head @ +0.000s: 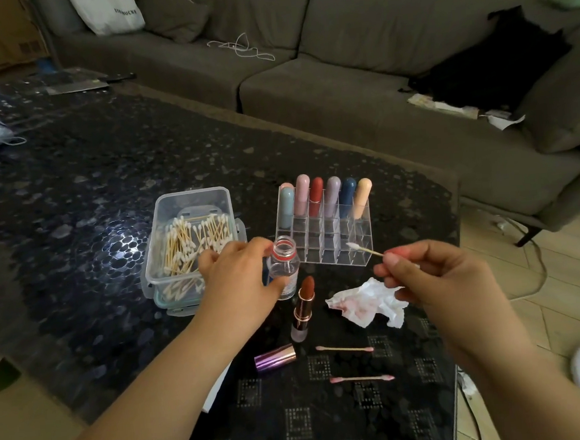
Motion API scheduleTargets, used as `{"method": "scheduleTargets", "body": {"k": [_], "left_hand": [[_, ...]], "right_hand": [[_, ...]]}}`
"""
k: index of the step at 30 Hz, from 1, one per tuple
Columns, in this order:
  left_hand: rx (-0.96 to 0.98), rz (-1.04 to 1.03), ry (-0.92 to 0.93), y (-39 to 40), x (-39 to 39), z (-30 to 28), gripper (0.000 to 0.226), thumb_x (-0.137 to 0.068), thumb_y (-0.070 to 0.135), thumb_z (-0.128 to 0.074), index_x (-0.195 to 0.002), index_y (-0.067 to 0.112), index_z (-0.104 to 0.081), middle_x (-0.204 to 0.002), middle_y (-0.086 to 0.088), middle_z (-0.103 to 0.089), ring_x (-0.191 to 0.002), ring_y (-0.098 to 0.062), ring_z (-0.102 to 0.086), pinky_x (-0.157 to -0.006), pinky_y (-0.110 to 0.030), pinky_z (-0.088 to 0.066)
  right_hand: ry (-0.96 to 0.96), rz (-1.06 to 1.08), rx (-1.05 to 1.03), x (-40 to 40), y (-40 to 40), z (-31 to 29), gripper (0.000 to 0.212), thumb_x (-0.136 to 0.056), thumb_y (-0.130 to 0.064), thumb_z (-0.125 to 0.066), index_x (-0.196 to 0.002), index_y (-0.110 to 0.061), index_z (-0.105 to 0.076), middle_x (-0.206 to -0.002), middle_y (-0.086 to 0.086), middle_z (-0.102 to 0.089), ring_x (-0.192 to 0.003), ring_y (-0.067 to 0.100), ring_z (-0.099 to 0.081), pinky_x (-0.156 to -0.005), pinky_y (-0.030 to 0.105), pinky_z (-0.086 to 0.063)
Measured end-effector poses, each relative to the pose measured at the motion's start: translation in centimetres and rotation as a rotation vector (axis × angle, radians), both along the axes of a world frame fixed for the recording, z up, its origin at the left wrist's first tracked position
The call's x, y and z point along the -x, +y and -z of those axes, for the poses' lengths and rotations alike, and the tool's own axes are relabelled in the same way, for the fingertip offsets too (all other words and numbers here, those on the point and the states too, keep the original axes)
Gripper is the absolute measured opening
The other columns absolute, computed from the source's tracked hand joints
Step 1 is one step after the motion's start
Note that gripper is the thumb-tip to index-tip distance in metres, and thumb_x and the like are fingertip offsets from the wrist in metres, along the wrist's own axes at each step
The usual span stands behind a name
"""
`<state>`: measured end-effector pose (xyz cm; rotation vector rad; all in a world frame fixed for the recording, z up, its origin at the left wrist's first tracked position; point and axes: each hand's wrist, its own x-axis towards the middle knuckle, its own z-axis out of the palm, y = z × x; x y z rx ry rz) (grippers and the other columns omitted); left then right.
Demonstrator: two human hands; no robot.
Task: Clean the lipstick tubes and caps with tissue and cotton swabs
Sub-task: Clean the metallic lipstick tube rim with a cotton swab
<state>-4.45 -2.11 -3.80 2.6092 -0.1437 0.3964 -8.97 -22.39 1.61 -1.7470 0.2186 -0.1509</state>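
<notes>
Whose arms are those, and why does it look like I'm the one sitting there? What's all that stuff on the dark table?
No machine here: the arms belong to a person wearing a camera on their head, so you see what they see, looking down at a table.

The left hand holds a small clear open bottle. The right hand pinches a clean cotton swab.

On the table are a clear box of cotton swabs, a clear rack with capped lipsticks standing in it, an open brown-red lipstick standing upright, its shiny purple cap lying beside it, a crumpled tissue with pink smears, and two used swabs with pink tips. Behind is a grey sofa.
</notes>
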Motion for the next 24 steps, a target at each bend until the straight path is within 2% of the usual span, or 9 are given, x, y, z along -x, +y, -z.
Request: {"method": "scheduleTargets", "body": {"k": [3,5,6,8,10,14,18,21,24], "left_hand": [[-0.033,-0.001,-0.078,0.5,1.1,0.0,0.061,-0.079,0.027,-0.071,-0.133,0.026,-0.045,-0.136,0.006,-0.047,-0.131,-0.017,-0.036,-0.098,-0.033,-0.013],[0.035,0.029,-0.203,0.8,2.2,-0.5,0.05,-0.073,0.007,-0.071,-0.118,0.019,-0.056,-0.119,0.004,-0.053,-0.117,-0.02,-0.045,-0.096,-0.03,-0.023],[0.087,0.047,-0.208,0.9,2.8,-0.9,0.044,-0.072,0.002,-0.069,-0.111,0.02,-0.057,-0.11,0.008,-0.053,-0.107,-0.013,-0.047,-0.092,-0.021,-0.027],[0.194,0.108,-0.075,0.9,4.1,-1.6,0.039,-0.077,0.005,-0.066,-0.106,0.028,-0.053,-0.103,0.016,-0.053,-0.092,-0.002,-0.047,-0.078,-0.007,-0.034],[0.247,0.15,0.094,0.5,5.0,-1.4,0.04,-0.08,0.019,-0.068,-0.113,0.032,-0.05,-0.107,0.018,-0.053,-0.092,-0.001,-0.048,-0.073,-0.01,-0.037],[0.193,0.128,0.235,-0.8,5.5,-1.0,0.044,-0.076,0.044,-0.073,-0.111,0.037,-0.049,-0.095,0.024,-0.047,-0.092,0.001,-0.046,-0.066,-0.01,-0.034],[0.166,0.083,0.282,-1.4,5.2,-0.6,0.042,-0.076,0.043,-0.073,-0.113,0.032,-0.056,-0.103,0.019,-0.057,-0.089,-0.002,-0.051,-0.063,-0.009,-0.032],[0.179,0.064,0.321,-1.8,5.1,-0.8,0.035,-0.078,0.039,-0.073,-0.109,0.031,-0.058,-0.08,0.02,-0.049,-0.072,-0.001,-0.048,-0.056,-0.012,-0.031],[0.194,0.054,0.343,-1.9,5.0,-0.9,0.029,-0.079,0.036,-0.073,-0.104,0.03,-0.06,-0.073,0.019,-0.048,-0.067,-0.001,-0.049,-0.054,-0.013,-0.031]], "right_hand": [[0.035,0.013,-0.118,0.7,0.0,0.8,0.007,-0.085,-0.008,-0.063,-0.08,-0.009,-0.067,-0.074,0.006,-0.074,-0.063,0.009,-0.066,-0.054,0.017,-0.051],[0.048,0.023,-0.173,1.2,-0.1,1.5,0.007,-0.085,-0.007,-0.061,-0.081,-0.009,-0.066,-0.074,0.006,-0.074,-0.063,0.01,-0.067,-0.056,0.017,-0.052],[0.053,0.027,-0.197,1.4,0.0,1.7,0.008,-0.086,-0.006,-0.06,-0.081,-0.009,-0.066,-0.074,0.006,-0.074,-0.062,0.009,-0.067,-0.056,0.016,-0.052],[0.059,0.025,-0.226,1.7,0.0,2.0,0.009,-0.086,-0.005,-0.059,-0.081,-0.01,-0.066,-0.073,0.006,-0.074,-0.062,0.009,-0.066,-0.057,0.016,-0.051],[0.046,0.019,-0.238,1.8,-0.2,1.8,0.008,-0.085,-0.007,-0.06,-0.082,-0.01,-0.066,-0.074,0.006,-0.074,-0.062,0.008,-0.066,-0.057,0.015,-0.051],[0.009,0.001,-0.268,2.1,-0.3,1.3,0.006,-0.085,-0.008,-0.06,-0.083,-0.01,-0.065,-0.073,0.005,-0.073,-0.062,0.007,-0.064,-0.057,0.014,-0.049],[-0.003,-0.025,-0.288,2.5,-0.4,1.3,0.005,-0.083,-0.008,-0.061,-0.083,-0.01,-0.065,-0.074,0.006,-0.073,-0.063,0.009,-0.065,-0.059,0.015,-0.051],[-0.015,-0.04,-0.304,2.7,-0.5,1.2,0.013,-0.072,-0.018,-0.064,-0.084,-0.01,-0.066,-0.075,0.006,-0.074,-0.065,0.01,-0.066,-0.06,0.015,-0.051],[-0.021,-0.045,-0.303,2.7,-0.6,1.2,0.022,-0.068,-0.022,-0.063,-0.088,-0.012,-0.068,-0.077,0.006,-0.074,-0.066,0.009,-0.068,-0.059,0.014,-0.05]]}}
